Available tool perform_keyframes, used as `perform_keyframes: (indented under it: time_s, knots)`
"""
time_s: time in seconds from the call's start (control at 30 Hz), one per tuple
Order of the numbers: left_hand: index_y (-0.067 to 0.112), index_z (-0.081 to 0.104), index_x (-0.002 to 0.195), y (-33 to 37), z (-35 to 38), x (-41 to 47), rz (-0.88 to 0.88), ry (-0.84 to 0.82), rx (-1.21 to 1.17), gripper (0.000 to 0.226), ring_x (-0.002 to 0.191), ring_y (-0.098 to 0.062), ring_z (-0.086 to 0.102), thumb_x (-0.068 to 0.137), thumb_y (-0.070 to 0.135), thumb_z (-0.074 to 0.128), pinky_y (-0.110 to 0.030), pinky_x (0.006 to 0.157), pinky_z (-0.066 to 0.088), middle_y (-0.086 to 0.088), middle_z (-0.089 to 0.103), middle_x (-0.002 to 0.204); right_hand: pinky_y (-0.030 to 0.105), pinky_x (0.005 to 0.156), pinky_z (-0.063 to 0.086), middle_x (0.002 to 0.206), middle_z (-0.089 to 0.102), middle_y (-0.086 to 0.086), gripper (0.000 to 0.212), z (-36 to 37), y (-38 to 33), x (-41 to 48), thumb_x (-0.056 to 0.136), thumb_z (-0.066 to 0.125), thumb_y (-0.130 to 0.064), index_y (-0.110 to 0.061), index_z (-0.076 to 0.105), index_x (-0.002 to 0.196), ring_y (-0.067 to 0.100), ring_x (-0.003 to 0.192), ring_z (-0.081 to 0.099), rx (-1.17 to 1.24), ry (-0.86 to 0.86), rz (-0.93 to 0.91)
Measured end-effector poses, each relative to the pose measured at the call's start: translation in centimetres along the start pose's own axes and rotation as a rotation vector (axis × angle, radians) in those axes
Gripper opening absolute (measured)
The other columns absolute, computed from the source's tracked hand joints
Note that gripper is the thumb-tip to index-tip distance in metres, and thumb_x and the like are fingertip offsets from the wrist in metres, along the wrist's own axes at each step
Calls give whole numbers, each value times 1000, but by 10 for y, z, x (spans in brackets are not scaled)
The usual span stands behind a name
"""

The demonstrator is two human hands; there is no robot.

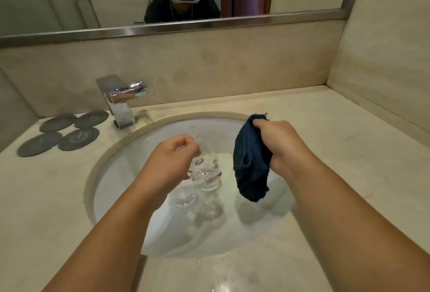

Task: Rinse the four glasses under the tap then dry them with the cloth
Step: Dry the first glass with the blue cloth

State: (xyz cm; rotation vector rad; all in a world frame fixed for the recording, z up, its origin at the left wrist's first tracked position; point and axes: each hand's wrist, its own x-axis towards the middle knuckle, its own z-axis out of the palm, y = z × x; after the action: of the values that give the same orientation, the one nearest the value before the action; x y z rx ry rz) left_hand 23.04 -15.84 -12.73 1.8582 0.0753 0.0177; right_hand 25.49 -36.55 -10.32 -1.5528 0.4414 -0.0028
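Centre frame: left hand [171,159] curled round clear glass [206,173] over sink [116,187]. Beside it, right hand [279,145] clutches dark blue cloth [250,163]. Risk: clear glass, likely wet, slips, strikes second glass [183,197] lying below, chips both.

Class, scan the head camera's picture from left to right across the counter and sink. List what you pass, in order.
In order: four dark coasters → tap → left hand → glass it holds → blue cloth → right hand gripping that cloth.

Marble counter [325,152] — four grey coasters [79,138] beside the tap [121,103]
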Motion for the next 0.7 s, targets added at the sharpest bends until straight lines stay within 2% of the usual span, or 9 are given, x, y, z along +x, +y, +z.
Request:
perform_keyframes:
  time_s: [0.07, 0.17, 0.3, 0.37, 0.5, 0.53, 0.6, 0.63, 0.7]
  knots:
    - [25, 68, 68, 2, -2, 0, -24, 21, -3, 26, 101, -22, 69, 94, 22, 64, -53, 94, 62, 18, 73, 97, 39, 74, 56, 100, 75, 20, 23, -4, 1, 4, 104, 61, -21, 0, 69, 98, 35, 89, 72, -170, -86, -25]
    - [25, 67, 67, 6, -6, -1, -20, 49, -5, 26, 93, -21, 67, 93, 22, 64, -54, 93, 60, 10, 74, 99, 30, 57, 37, 83, 64, 13, 23, -8, -5, 1, 103, 58, -23, -5, 63, 89, 25, 70, 58, -572, -101, -188]
    - [23, 64, 68, 12, -10, -5, 20, 74, 37, 24, 96, -23, 69, 93, 22, 64, -54, 95, 59, 19, 72, 101, 32, 59, 39, 84, 63, 12, 26, -11, -9, -9, 101, 57, -23, 1, 63, 95, 27, 72, 57, -957, -153, -216]
    - [19, 64, 71, 14, -10, -6, 35, 88, 55, 21, 92, -19, 66, 92, 22, 64, -53, 94, 59, 23, 71, 100, 35, 64, 46, 92, 71, 20, 31, -13, -13, -15, 100, 62, -24, 6, 67, 101, 34, 77, 67, -899, -189, -235]
    - [16, 66, 78, 16, -13, -7, 38, 123, 45, 16, 104, -21, 70, 93, 23, 64, -51, 92, 61, 25, 73, 103, 45, 79, 62, 95, 80, 19, 21, -10, -23, -25, 101, 70, -22, -1, 75, 100, 32, 89, 79, -290, -279, -182]
    - [16, 67, 79, 17, -14, -7, 34, 133, 45, 16, 103, -20, 70, 93, 24, 64, -52, 93, 62, 22, 73, 104, 44, 78, 62, 90, 80, 16, 20, -11, -22, -22, 100, 70, -23, -5, 75, 95, 32, 88, 78, -315, -236, -220]
    - [16, 69, 83, 17, -16, -7, 24, 159, 41, 15, 96, -17, 69, 93, 25, 64, -52, 93, 61, 17, 73, 105, 37, 61, 52, 83, 73, 14, 23, -13, -15, -12, 100, 67, -26, -7, 72, 88, 32, 80, 71, -650, -110, -312]
    - [15, 70, 84, 17, -17, -7, 19, 173, 38, 15, 94, -16, 68, 94, 24, 64, -51, 92, 60, 16, 73, 103, 33, 57, 45, 86, 71, 15, 26, -14, -11, -10, 100, 64, -27, -4, 71, 90, 32, 77, 66, -798, -73, -313]
    - [14, 70, 83, 17, -17, -8, 16, 191, 33, 15, 87, -13, 65, 93, 23, 64, -50, 91, 60, 17, 72, 96, 32, 55, 42, 92, 69, 19, 28, -14, -7, -7, 100, 62, -26, 1, 69, 98, 33, 74, 62, -856, -84, -247]
